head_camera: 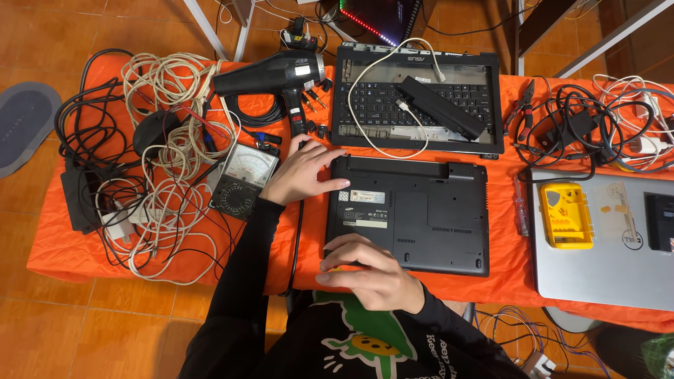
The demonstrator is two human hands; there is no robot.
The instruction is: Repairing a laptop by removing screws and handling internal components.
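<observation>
Laptop: we see 1 black laptop (411,214) lying upside down, mid-table on the orange cloth (63,238).
Left hand (305,172): fingers spread flat on its far-left corner.
Right hand (365,270): fingers curled over its near-left edge; whether it pinches, we cannot tell.
Handling: likely stiff, fairly heavy, smooth; take it by both side edges.
Room: meter (246,181) and cables (165,147) left, silver laptop (604,267) right, table edge near.

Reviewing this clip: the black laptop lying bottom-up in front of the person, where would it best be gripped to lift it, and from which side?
Probably by its two short edges, one from each side. The black laptop lies flat, wide and closed on the orange table cover, so one hand would tip it. The left hand already rests at its far left corner and the right hand at its near left edge; the right edge is free.
</observation>
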